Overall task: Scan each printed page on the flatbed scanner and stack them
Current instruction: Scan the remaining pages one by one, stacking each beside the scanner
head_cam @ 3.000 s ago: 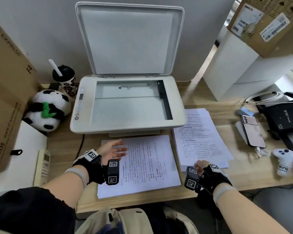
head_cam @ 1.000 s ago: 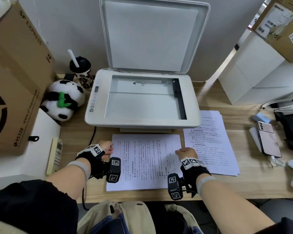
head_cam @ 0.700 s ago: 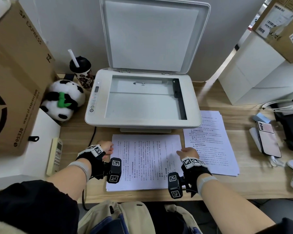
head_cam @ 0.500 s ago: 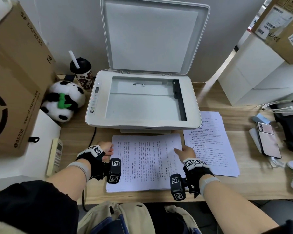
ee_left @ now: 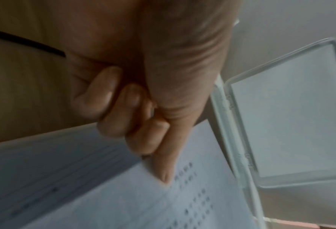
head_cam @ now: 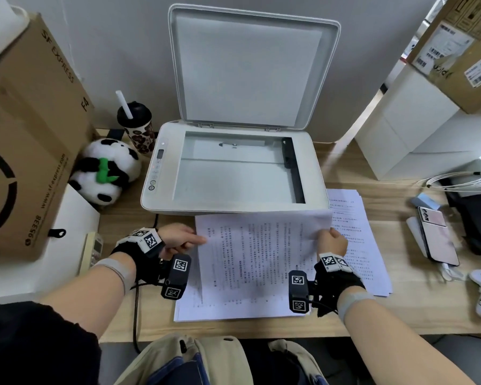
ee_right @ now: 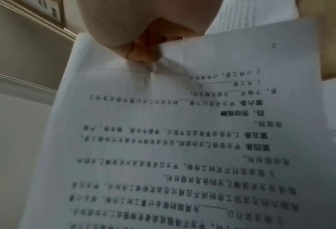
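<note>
White flatbed scanner (head_cam: 233,173): lid (head_cam: 250,70) raised upright, glass bare. One printed page (head_cam: 261,245), text up, lifted above the front stack (head_cam: 233,309). Second stack (head_cam: 364,245) lies right of it.

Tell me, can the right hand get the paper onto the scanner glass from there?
Probably yes: the right hand pinches the paper, the lid stands up, and the glass is bare just beyond.

— Can you read the lifted page (ee_right: 182,131)?
— No, its print is blurred in every view.
— And the right hand (head_cam: 332,243)?
— Its fingers go behind the sheet, hidden. The cardboard box (head_cam: 25,134) is cut off at the left edge.
</note>
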Demonstrator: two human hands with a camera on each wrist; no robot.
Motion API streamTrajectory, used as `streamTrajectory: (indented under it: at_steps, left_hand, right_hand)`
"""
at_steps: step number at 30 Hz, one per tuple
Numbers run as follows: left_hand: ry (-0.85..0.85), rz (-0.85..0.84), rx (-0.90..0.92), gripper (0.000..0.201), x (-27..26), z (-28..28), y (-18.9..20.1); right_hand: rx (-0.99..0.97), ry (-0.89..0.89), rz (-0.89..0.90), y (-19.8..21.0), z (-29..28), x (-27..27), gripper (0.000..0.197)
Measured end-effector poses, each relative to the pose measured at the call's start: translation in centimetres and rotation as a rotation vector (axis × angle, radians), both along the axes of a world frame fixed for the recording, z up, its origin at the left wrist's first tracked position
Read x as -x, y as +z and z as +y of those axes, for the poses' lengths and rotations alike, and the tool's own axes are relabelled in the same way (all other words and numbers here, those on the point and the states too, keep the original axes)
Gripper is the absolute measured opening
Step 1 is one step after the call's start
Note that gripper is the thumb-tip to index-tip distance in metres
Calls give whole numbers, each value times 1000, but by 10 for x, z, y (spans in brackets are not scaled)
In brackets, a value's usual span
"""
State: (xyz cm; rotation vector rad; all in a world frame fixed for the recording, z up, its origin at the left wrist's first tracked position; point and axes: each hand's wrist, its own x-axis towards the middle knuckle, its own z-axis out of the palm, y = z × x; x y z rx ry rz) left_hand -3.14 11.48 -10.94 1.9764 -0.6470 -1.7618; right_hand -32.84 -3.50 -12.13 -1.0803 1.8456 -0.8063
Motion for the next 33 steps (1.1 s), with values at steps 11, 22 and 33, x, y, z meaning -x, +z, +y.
streamTrajectory:
  at_steps: [11,22,33]
  left_hand:
    - [234,-66,446,13,-12,-68,122]
    - [695,-179,800,36,-42,-83,149]
    - [207,-529,342,17,-58,-72,75]
  right_hand:
    - [416,133,-99,94,-78,-17,13]
    - [366,215,-593,129,-89,-57,27]
    - [207,707,92,66,-77,-59,31]
